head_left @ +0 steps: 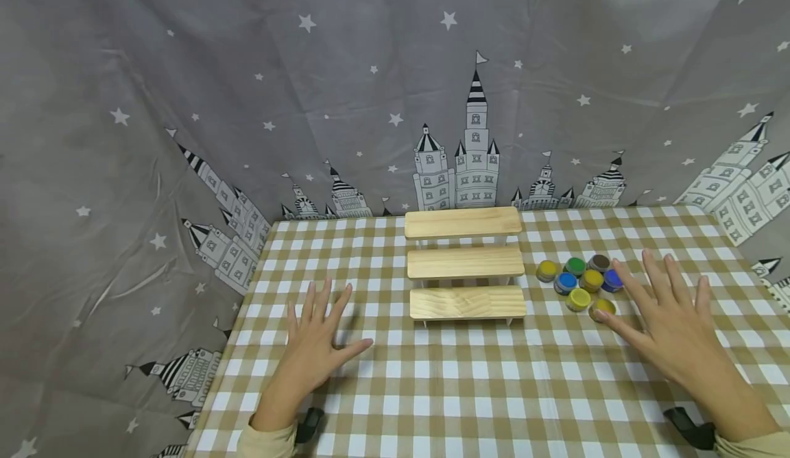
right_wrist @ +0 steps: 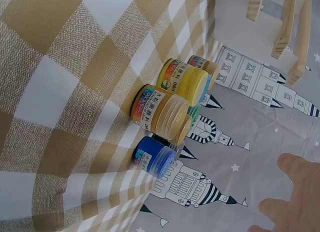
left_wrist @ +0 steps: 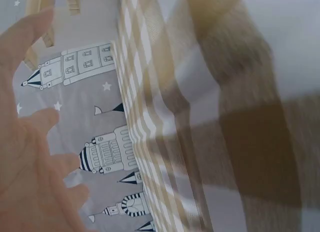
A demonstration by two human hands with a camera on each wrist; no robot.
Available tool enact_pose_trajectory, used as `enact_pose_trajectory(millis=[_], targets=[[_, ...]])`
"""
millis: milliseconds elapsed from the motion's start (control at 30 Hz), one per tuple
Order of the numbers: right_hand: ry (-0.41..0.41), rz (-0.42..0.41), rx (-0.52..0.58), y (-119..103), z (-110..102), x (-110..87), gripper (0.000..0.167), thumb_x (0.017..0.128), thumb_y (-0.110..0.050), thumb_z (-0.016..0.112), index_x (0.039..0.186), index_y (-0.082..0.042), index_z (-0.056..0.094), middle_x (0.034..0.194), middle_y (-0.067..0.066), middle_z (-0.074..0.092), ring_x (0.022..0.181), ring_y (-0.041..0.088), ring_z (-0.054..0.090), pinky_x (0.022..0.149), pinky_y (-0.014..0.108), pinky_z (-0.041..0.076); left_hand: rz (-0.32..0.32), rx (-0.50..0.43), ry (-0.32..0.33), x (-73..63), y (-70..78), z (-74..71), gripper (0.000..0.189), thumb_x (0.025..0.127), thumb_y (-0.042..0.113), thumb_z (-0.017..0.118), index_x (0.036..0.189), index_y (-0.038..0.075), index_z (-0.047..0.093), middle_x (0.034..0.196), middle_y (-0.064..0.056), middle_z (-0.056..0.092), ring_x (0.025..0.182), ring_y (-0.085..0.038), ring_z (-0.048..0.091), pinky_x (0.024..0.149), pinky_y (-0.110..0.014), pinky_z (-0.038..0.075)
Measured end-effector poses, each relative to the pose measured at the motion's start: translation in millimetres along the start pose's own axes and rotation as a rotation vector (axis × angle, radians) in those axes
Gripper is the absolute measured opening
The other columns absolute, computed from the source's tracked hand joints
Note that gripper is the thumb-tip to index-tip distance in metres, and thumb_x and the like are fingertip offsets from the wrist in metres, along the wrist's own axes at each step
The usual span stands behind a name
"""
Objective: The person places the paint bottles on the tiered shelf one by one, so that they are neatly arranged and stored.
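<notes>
My left hand (head_left: 316,348) is held over the left part of the checked tablecloth with fingers spread, holding nothing. The right hand (head_left: 679,324) hovers at the right with its fingers spread too. Its thumb and index finger overlap the edge of a cluster of small paint jars in the head view. Among these jars are a blue jar (right_wrist: 152,156), an ochre jar (right_wrist: 159,111) and a bright yellow jar (right_wrist: 184,81), all upright on the cloth. A green jar (head_left: 575,266) and a brown jar (head_left: 599,262) stand farther back. Between the hands is a three-tier wooden display stand (head_left: 465,264).
The brown-and-white checked tablecloth (head_left: 457,389) covers the table. Behind and at both sides hangs a grey curtain (head_left: 345,101) printed with castles and stars, meeting the table's back edge just behind the stand.
</notes>
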State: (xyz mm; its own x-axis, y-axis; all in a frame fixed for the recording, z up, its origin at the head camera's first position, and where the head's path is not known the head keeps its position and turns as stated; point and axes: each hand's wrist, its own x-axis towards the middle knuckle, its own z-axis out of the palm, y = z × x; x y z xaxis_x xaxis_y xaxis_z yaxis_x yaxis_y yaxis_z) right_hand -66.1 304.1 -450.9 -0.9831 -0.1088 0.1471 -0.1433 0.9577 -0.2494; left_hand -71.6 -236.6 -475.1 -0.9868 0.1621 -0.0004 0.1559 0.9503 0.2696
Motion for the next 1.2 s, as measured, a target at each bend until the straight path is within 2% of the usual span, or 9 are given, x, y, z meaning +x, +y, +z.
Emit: enact_pose_trajectory(millis=[167, 300, 400, 467, 633, 767, 867, 1067, 1200], targets=[[0.057, -0.057, 0.029, 2, 1, 5.6, 0.092, 0.095, -0.057, 0.065, 0.167, -0.022, 0.02, 0.173, 0.022, 0.002, 0.16, 0.044, -0.006, 0.125, 0.068, -0.019, 0.068, -0.117, -0.014, 6.6, 3.2, 2.9, 0.103, 0.087, 0.064, 0.073, 0.166, 0.036, 0.015, 0.175, -0.011, 0.011, 0.16, -0.044, 0.013, 0.122, -0.08, 0.007], [0.148, -0.124, 0.128, 5, 4, 14.7, 0.081, 0.085, -0.037, 0.084, 0.151, -0.007, 0.049, 0.157, 0.032, 0.04, 0.143, 0.055, 0.036, 0.117, 0.078, 0.025, 0.083, -0.288, -0.024, 14.2, 5.4, 6.6, 0.099, 0.087, 0.055, 0.079, 0.165, 0.032, 0.024, 0.171, -0.011, 0.026, 0.156, -0.042, 0.028, 0.122, -0.073, 0.026], [0.164, -0.114, 0.221, 9, 7, 22.3, 0.067, 0.078, -0.021, 0.091, 0.133, 0.001, 0.062, 0.134, 0.032, 0.061, 0.114, 0.052, 0.059, 0.093, 0.064, 0.054, 0.069, -0.469, -0.022, 24.5, 9.8, 12.7, 0.09, 0.086, 0.046, 0.083, 0.16, 0.022, 0.039, 0.163, -0.012, 0.043, 0.146, -0.039, 0.046, 0.118, -0.064, 0.042], [0.149, -0.062, 0.305, 14, 12, 24.5, 0.056, 0.08, -0.015, 0.09, 0.127, 0.003, 0.065, 0.123, 0.03, 0.068, 0.104, 0.027, 0.069, 0.083, 0.041, 0.063, 0.057, -0.618, -0.034, 33.1, 14.8, 18.5, 0.085, 0.085, 0.036, 0.086, 0.156, 0.015, 0.046, 0.154, -0.014, 0.052, 0.135, -0.036, 0.058, 0.112, -0.054, 0.052], [0.155, 0.086, 0.542, 27, 27, 22.1, 0.04, 0.089, -0.015, 0.083, 0.122, 0.002, 0.07, 0.108, -0.011, 0.075, 0.094, -0.025, 0.052, 0.07, 0.0, 0.05, 0.071, -0.954, -0.088, 58.9, 31.0, 34.5, 0.08, 0.084, 0.011, 0.087, 0.153, 0.004, 0.047, 0.139, -0.021, 0.062, 0.107, -0.033, 0.071, 0.087, -0.027, 0.064], [0.134, 0.138, 0.653, 31, 40, 21.4, 0.045, 0.091, -0.017, 0.082, 0.128, 0.002, 0.067, 0.106, -0.041, 0.06, 0.097, -0.023, 0.055, 0.074, 0.0, 0.049, 0.137, -1.063, -0.104, 75.6, 44.7, 47.1, 0.079, 0.082, 0.009, 0.087, 0.151, 0.002, 0.048, 0.136, -0.023, 0.061, 0.104, -0.028, 0.071, 0.087, -0.025, 0.064], [0.082, 0.187, 0.642, 29, 52, 14.9, 0.05, 0.088, -0.022, 0.084, 0.13, -0.001, 0.067, 0.108, -0.036, 0.062, 0.097, -0.024, 0.052, 0.075, 0.001, 0.048, 0.139, -1.082, -0.153, 75.0, 51.6, 59.2, 0.079, 0.08, 0.014, 0.09, 0.148, 0.004, 0.051, 0.134, -0.02, 0.062, 0.102, -0.017, 0.071, 0.088, -0.028, 0.065], [-0.029, 0.224, 0.555, 28, 67, 2.7, 0.053, 0.087, -0.032, 0.085, 0.128, -0.002, 0.067, 0.127, 0.018, 0.07, 0.092, -0.027, 0.046, 0.074, 0.003, 0.047, 0.092, -1.143, -0.189, 63.7, 55.3, 77.1, 0.077, 0.078, 0.01, 0.091, 0.145, 0.004, 0.054, 0.13, -0.02, 0.063, 0.1, -0.011, 0.071, 0.089, -0.029, 0.065], [-0.019, 0.209, 0.546, 32, 65, 6.8, 0.053, 0.087, -0.033, 0.085, 0.127, -0.003, 0.068, 0.118, -0.009, 0.071, 0.091, -0.026, 0.047, 0.074, 0.001, 0.048, 0.098, -1.201, -0.149, 67.4, 57.4, 76.2, 0.074, 0.079, 0.007, 0.09, 0.144, 0.001, 0.054, 0.12, -0.022, 0.066, 0.098, -0.014, 0.072, 0.089, -0.031, 0.065]])
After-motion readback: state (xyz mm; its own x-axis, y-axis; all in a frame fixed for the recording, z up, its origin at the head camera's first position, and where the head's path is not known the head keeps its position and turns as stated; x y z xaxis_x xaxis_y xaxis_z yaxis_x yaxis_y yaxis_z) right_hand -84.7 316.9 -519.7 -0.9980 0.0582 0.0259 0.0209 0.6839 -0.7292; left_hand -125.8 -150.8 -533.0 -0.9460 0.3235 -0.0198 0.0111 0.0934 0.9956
